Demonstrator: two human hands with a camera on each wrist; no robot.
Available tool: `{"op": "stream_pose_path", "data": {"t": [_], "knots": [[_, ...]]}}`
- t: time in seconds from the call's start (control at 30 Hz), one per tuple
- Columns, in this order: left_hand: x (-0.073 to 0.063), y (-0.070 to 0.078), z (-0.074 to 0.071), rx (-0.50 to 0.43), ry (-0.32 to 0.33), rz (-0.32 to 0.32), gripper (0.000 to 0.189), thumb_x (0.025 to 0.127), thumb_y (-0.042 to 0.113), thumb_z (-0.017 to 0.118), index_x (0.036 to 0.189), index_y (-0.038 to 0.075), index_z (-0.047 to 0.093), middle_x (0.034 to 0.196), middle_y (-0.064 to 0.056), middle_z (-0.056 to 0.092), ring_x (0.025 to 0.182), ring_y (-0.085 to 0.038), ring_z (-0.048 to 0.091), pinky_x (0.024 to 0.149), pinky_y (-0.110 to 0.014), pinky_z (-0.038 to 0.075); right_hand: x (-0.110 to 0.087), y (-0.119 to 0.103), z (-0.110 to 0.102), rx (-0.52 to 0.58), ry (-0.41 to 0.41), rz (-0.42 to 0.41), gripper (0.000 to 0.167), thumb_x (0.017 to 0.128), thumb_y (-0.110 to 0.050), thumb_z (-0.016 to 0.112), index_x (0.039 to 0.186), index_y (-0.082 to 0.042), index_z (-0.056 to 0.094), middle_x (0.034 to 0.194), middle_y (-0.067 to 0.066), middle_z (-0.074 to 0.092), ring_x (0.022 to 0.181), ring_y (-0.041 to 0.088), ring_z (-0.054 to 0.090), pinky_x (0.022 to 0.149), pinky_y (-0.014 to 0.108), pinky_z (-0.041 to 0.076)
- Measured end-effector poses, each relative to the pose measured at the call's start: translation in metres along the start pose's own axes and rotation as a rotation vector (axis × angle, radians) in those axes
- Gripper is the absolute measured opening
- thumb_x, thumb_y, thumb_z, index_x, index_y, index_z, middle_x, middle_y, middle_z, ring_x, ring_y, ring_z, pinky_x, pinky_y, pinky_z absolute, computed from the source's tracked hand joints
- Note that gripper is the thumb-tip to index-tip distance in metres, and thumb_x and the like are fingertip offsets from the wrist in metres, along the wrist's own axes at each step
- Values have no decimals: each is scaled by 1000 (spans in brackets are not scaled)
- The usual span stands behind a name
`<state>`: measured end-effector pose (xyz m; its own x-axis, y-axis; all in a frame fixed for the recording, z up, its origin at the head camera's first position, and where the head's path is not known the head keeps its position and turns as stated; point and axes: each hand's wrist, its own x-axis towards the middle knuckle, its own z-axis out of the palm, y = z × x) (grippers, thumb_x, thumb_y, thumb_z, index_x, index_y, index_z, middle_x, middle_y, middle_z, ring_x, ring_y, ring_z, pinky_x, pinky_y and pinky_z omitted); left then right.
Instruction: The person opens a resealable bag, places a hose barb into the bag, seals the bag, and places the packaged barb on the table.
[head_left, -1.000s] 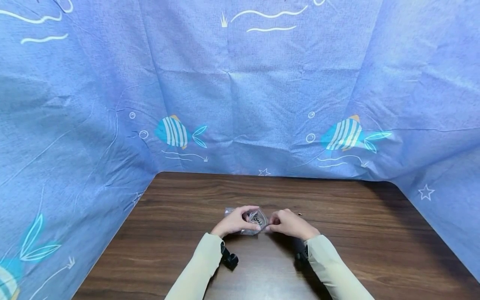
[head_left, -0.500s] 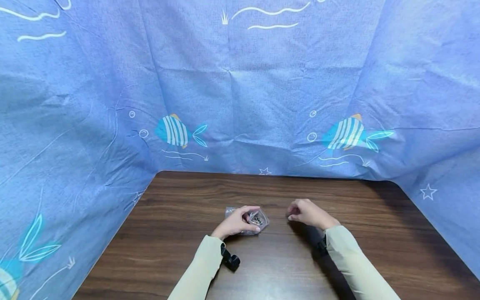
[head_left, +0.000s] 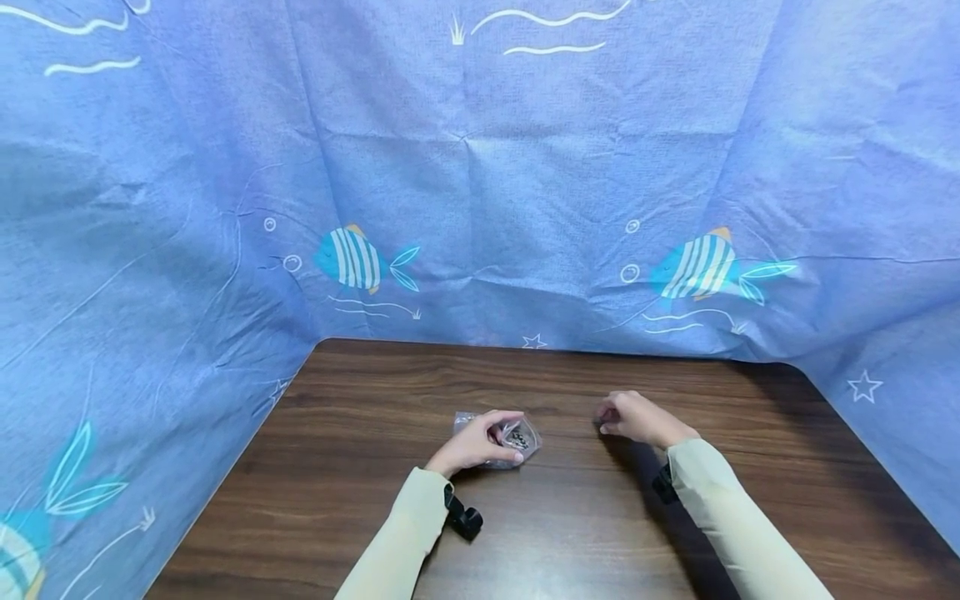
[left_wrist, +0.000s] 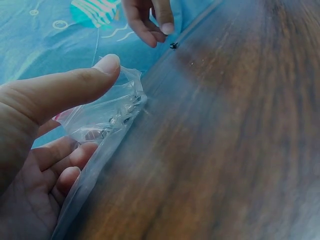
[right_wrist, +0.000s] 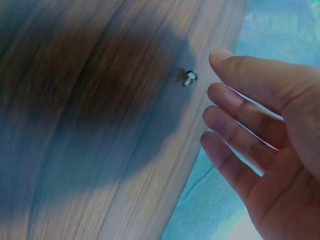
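My left hand [head_left: 474, 442] grips a clear plastic bag [head_left: 531, 433] with thumb and fingers, its mouth spread toward the right. Several small shiny metal pieces [left_wrist: 116, 119] lie inside it, and a bit of red shows at its edge in the left wrist view. To the right, my right hand [head_left: 637, 418] hovers low over the table with fingers loosely bent and nothing between them. Just off its fingertips [right_wrist: 215, 90], a small metal screw [right_wrist: 189, 78] lies on the wood. In the head view the right hand hides that screw.
The dark wooden table [head_left: 375, 383] has rounded far corners. Behind and beside it hangs a blue cloth [head_left: 480, 192] printed with fish. Each wrist carries a black camera mount, such as the left camera [head_left: 467, 522].
My right hand has left the bag and moved right and slightly farther back, to the loose screw. The left hand keeps its grip on the bag in nearly the same spot.
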<state>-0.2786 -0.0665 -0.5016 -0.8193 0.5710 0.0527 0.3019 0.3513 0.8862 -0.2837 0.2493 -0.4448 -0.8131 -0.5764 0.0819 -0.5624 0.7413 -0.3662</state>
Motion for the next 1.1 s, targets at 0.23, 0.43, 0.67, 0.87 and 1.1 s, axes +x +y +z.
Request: {"op": "stream_pose_path", "data": {"t": [0.23, 0.43, 0.67, 0.87, 1.1], "knots": [[0, 1, -1, -10, -5, -6, 66, 79, 20, 80, 138, 15, 53, 102, -6, 59, 79, -9, 50, 69, -23, 44, 0, 7, -1, -66, -39, 2, 13, 81, -5, 74, 93, -2, 72, 86, 5, 69, 80, 17, 64, 72, 31, 53], [0, 1, 0, -8, 1, -12, 65, 78, 18, 80, 137, 15, 53, 102, -9, 60, 80, -11, 50, 68, -22, 43, -1, 9, -1, -68, -50, -3, 11, 79, -5, 75, 90, -2, 73, 84, 4, 69, 79, 16, 64, 70, 29, 53], [0, 1, 1, -10, 16, 1, 65, 78, 12, 80, 138, 12, 52, 99, -13, 60, 80, -14, 49, 68, -23, 42, -2, 7, 1, -63, -65, 9, 5, 79, -4, 75, 81, -5, 71, 79, -1, 69, 75, 10, 62, 66, 25, 51], [1, -2, 1, 34, 14, -4, 66, 78, 20, 81, 138, 16, 53, 92, -1, 57, 78, -8, 50, 69, -22, 45, -1, 4, 2, -69, -75, 22, 5, 79, -6, 75, 78, -7, 71, 77, -3, 68, 72, 6, 60, 63, 24, 49], [0, -1, 1, 20, 5, -10, 66, 78, 22, 81, 138, 16, 53, 94, -2, 58, 79, -10, 51, 68, -24, 45, 1, 2, 4, -93, -71, 1, 5, 80, -6, 74, 77, -8, 70, 75, -3, 68, 70, 5, 59, 62, 23, 48]]}}
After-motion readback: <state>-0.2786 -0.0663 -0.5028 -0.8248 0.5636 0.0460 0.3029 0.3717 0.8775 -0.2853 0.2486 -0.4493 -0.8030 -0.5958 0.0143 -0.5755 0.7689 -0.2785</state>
